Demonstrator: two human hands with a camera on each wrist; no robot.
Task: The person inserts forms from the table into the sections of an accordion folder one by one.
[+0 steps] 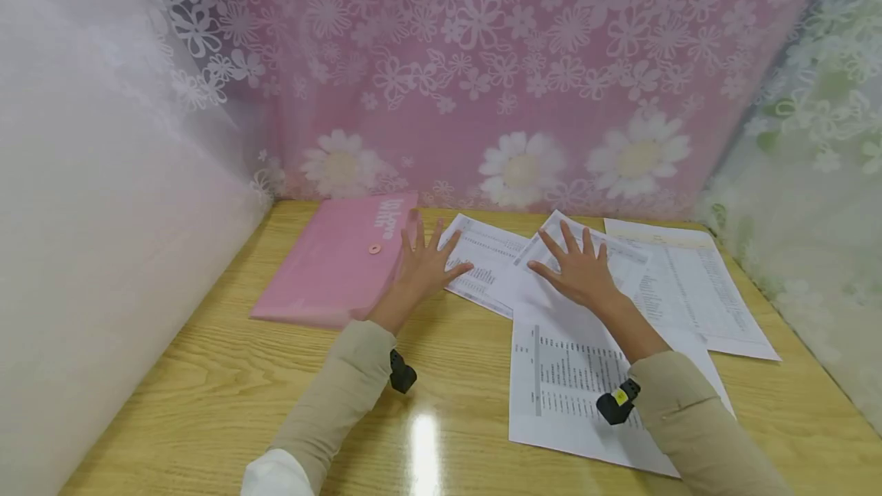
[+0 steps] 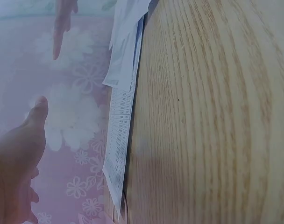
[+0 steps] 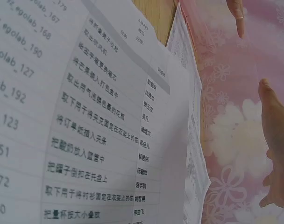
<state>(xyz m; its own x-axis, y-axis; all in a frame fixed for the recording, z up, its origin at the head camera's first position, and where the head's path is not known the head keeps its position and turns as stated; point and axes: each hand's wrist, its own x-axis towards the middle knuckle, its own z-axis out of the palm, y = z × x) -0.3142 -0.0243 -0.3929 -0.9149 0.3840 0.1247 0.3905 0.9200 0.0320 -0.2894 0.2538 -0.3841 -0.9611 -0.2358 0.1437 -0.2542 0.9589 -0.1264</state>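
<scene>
On printed sheets (image 1: 586, 373) listing "egolab" codes, both hands, left (image 1: 423, 266) and right (image 1: 579, 270), rest with fingers spread, gripping nothing.

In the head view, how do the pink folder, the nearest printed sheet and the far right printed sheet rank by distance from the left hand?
From the left hand:
1. Flat pink plastic folder, directly at its left, fingers at its edge.
2. Nearest white printed paper sheet, lower right, under the right forearm.
3. Far right white printed paper sheet, beyond the right hand.

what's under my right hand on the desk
Your right hand rests flat with spread fingers on a printed sheet, which overlaps other printed sheets on the wooden table. The print beneath your palm is covered and cannot be seen.
</scene>
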